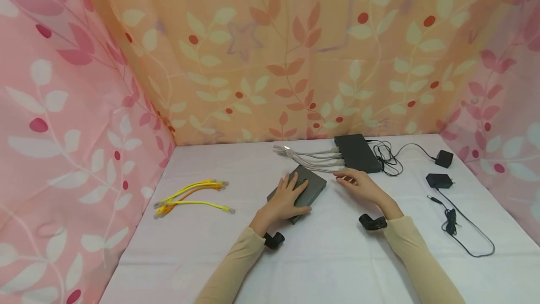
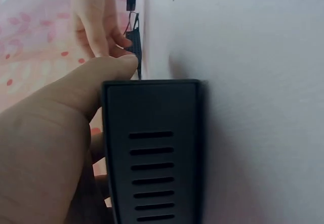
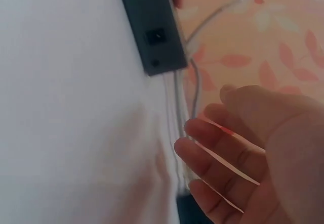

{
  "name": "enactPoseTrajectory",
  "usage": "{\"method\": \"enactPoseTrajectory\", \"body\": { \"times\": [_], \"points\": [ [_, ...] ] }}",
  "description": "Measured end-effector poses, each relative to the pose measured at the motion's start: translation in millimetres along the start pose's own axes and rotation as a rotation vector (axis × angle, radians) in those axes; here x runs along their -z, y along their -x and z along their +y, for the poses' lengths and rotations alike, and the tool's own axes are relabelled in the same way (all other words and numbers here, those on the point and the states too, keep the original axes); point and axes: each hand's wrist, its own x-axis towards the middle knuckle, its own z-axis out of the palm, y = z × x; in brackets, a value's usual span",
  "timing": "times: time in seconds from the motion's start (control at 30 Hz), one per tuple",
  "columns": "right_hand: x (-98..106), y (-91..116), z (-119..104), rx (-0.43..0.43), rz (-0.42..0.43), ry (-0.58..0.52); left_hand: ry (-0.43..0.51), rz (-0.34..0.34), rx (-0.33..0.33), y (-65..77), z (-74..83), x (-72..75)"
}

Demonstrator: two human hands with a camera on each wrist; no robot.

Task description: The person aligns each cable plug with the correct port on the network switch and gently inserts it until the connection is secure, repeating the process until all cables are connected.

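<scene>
My left hand (image 1: pixel 286 199) rests over the top of a dark grey network switch (image 1: pixel 315 186), its fingers spread and fairly straight. Vent slots line the side of that switch in the left wrist view, with my thumb (image 2: pixel 114 68) along its upper edge. In the right wrist view the same box shows a square socket and a small round hole. My right hand (image 1: pixel 363 186) hovers with loosely bent fingers and nothing in them. Just beyond it sits a black network switch (image 1: pixel 358 151), with several grey Ethernet cables (image 1: pixel 320 157) plugged into its left side.
Yellow and orange Ethernet cables (image 1: pixel 191 196) lie at the left. A power adapter (image 1: pixel 444 158) at the back right joins the black switch by its cord. Another adapter (image 1: pixel 439 180) lies nearer, with its bundled cord (image 1: pixel 451 219). Patterned curtains (image 1: pixel 270 50) enclose the table.
</scene>
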Motion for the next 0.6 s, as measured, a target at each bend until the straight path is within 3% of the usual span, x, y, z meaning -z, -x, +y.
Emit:
{"method": "enactPoseTrajectory", "body": {
  "times": [0.2,0.43,0.6],
  "points": [
    [22,11,8,0.014,0.062,0.106,-0.016,0.035,-0.014,1.5,-0.3,-4.2],
    [45,32,21,-0.095,0.085,0.171,-0.124,0.058,-0.002,0.5,-1.3,-12.7],
    [61,52,28,-0.179,0.087,0.214,-0.138,0.072,0.007,0.4,0.2,-14.7]
  ]
}}
